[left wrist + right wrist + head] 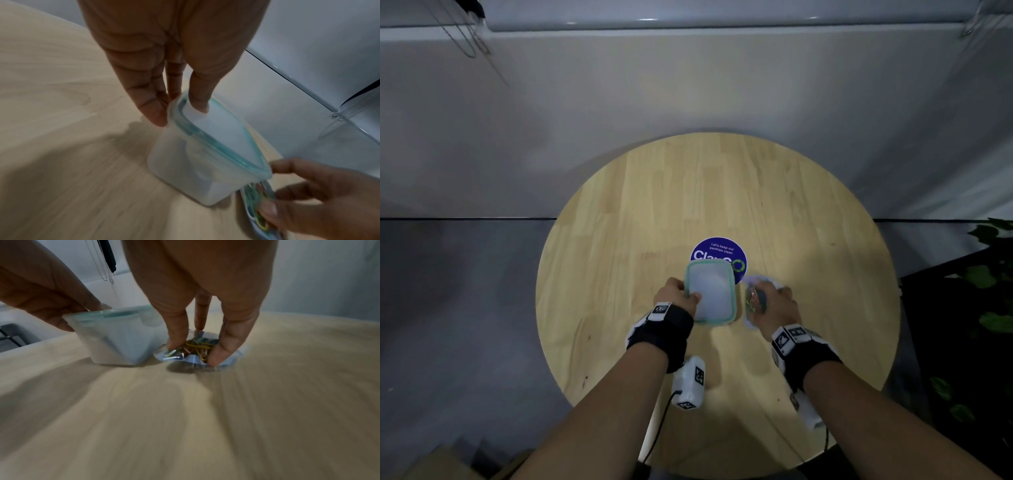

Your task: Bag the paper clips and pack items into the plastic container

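Plastic — one container [710,294], one bag [195,352]

Head overhead; blurry wrists low, sharing container [205,162]

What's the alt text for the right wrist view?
The right hand pinches a clear bag of coloured paper clips against a wooden table. Beside it, the left hand grips the rim of a translucent plastic container.
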